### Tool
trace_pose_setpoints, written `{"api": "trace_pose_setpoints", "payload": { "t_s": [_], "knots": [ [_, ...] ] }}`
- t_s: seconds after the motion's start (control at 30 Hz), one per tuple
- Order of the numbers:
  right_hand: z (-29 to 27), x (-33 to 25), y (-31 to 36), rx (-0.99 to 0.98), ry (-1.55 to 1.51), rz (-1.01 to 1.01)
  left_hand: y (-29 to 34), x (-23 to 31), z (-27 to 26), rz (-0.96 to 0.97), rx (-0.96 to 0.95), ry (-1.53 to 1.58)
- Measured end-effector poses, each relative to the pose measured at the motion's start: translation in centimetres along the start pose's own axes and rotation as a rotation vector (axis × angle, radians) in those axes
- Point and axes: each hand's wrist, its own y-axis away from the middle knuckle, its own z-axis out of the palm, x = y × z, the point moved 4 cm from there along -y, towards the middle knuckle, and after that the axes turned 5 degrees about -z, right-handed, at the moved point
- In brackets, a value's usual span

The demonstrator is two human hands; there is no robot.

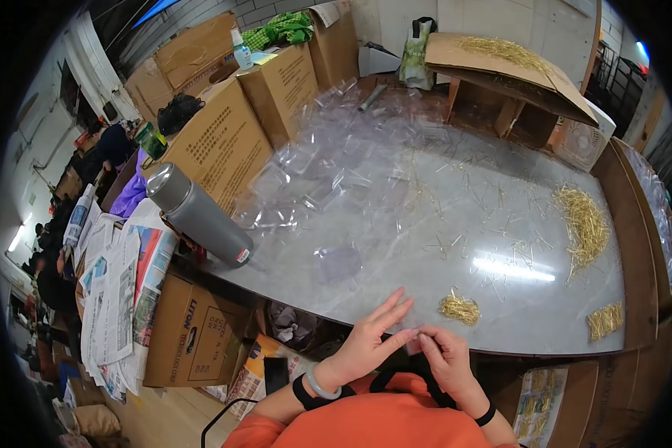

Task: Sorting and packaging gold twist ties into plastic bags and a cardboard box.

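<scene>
My left hand (pixel 373 334) is over the table's near edge, fingers stretched out and slightly apart, its thumb reaching toward my right fingertips. My right hand (pixel 446 360) has its thumb and fingers pinched together. Something small and pale seems to be between them, too hidden to name. Just beyond my right hand lies a small heap of gold wire hooks (pixel 460 308). A flat clear plastic piece (pixel 340 264) rests on the grey table (pixel 418 269), ahead and left of my left hand.
Clear plastic cases (pixel 306 175) are heaped at the far left, by cardboard boxes (pixel 224 134). A grey flask (pixel 201 216) stands at the left edge. Gold wire pieces form a big pile (pixel 584 228) and a neat bundle (pixel 605 321) at right. An open carton (pixel 500 104) stands behind.
</scene>
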Motion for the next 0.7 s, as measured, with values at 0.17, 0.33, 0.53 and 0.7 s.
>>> {"api": "trace_pose_setpoints", "payload": {
  "t_s": [0.17, 0.33, 0.53, 0.7],
  "knots": [
    [0.7, -1.3, 0.3, 0.140, 0.158, -0.085, 0.0, 0.1, 0.5, 0.090, 0.083, -0.004],
    [0.8, -1.9, 0.0, 0.121, 0.187, -0.116, 0.5, -0.2, 1.8, 0.326, 0.213, 0.170],
    [1.1, -1.2, 0.8, 0.116, 0.278, -0.210, 1.0, -0.8, 2.3, 0.427, 0.280, -0.329],
    [1.3, -1.9, 1.6, 0.127, 0.518, -0.371, 1.4, -1.0, 2.4, 0.314, 0.371, -0.312]
  ]
}}
